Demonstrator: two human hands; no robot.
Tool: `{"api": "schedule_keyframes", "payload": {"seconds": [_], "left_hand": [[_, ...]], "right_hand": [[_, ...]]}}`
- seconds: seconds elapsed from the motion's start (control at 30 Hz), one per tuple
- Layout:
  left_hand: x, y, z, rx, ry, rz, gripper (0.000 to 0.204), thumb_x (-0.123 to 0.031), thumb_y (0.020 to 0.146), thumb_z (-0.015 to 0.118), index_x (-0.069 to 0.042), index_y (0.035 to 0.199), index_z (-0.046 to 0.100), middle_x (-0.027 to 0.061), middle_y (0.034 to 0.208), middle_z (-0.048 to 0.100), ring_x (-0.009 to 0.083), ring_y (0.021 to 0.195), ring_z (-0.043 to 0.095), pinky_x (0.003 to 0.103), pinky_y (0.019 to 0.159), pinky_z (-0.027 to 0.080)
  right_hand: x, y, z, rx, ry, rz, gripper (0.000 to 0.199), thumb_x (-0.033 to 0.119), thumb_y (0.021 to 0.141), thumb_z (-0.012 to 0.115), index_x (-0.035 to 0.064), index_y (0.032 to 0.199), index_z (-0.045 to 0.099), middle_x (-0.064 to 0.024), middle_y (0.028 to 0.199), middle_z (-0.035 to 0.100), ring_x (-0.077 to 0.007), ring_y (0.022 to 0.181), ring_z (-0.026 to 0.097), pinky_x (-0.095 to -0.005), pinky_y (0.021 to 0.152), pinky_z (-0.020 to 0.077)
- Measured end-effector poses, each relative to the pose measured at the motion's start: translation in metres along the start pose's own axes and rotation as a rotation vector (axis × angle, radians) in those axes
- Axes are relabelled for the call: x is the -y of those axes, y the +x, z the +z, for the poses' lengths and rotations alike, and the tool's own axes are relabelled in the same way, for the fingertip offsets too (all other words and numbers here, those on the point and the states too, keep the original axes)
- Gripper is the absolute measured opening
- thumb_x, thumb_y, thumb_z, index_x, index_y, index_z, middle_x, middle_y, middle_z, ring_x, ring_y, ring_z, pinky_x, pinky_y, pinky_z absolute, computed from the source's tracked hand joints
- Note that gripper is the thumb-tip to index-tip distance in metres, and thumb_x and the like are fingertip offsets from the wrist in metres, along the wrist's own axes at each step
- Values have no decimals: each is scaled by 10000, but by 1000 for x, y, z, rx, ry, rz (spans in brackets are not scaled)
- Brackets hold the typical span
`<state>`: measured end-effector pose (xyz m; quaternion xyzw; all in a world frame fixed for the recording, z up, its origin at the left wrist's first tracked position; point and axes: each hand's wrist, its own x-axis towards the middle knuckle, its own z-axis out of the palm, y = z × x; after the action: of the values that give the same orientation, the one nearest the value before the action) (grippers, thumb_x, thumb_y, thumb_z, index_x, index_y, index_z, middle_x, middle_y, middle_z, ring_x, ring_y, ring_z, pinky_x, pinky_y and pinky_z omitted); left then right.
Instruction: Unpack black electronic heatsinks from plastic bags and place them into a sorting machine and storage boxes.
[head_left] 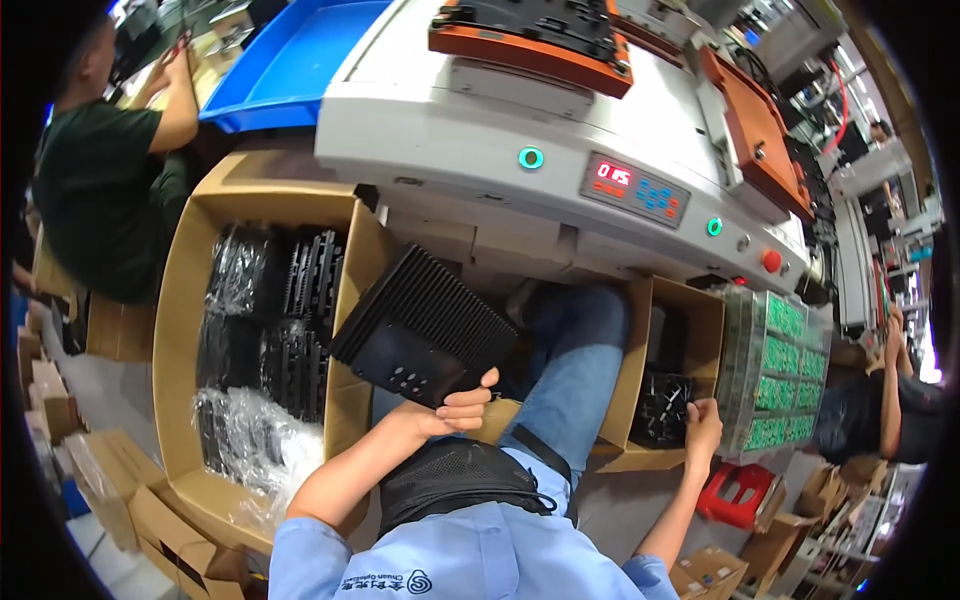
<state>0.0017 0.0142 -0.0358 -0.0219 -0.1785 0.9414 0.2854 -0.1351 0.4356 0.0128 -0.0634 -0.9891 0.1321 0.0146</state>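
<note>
My left hand (455,410) is closed round the lower edge of a black finned housing (425,330), held tilted above my lap. Its ribs run along the far half, and a smooth panel with several small slots lies nearer me. At the right, my right hand (704,425) reaches to the edge of a small cardboard box (637,370), its fingers curled beside black parts (662,405) inside. Whatever those fingers grip is too small or hidden to make out.
A large cardboard box (175,350) at the left holds black housings (240,350) and crumpled plastic wrap (250,440). Ahead stands a white machine (440,140) with lit buttons and orange fixtures (530,55). Green circuit boards (778,390) sit in clear trays at the right. Other people work on both sides.
</note>
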Motion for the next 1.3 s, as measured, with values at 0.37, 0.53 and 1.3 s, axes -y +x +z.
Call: {"api": "schedule_keyframes", "payload": {"seconds": [0.37, 0.53, 1.3], "left_hand": [[1, -3, -16, 7, -119, -11, 308, -162, 959, 324, 49, 1067, 522, 57, 563, 419, 143, 409, 358, 264, 463, 317], [-1, -3, -34, -119, -46, -14, 267, -209, 948, 374, 9, 907, 522, 25, 524, 406, 118, 378, 356, 244, 423, 307], [15, 3, -36, -306, 63, 19, 249, -230, 920, 438, -60, 749, 498, 27, 499, 416, 101, 339, 345, 220, 345, 247]], "right_hand": [[196, -45, -7, 377, 794, -221, 156, 115, 907, 545, 42, 1003, 643, 15, 824, 587, -45, 637, 507, -169, 564, 416], [272, -94, 25, 734, 920, -636, 189, 31, 876, 554, 18, 1053, 619, -57, 898, 601, -114, 710, 614, -219, 662, 505], [302, -98, 62, 257, 654, -1104, 570, 216, 653, 793, 80, 1152, 555, -124, 1179, 476, -276, 1039, 494, -360, 851, 435]]}}
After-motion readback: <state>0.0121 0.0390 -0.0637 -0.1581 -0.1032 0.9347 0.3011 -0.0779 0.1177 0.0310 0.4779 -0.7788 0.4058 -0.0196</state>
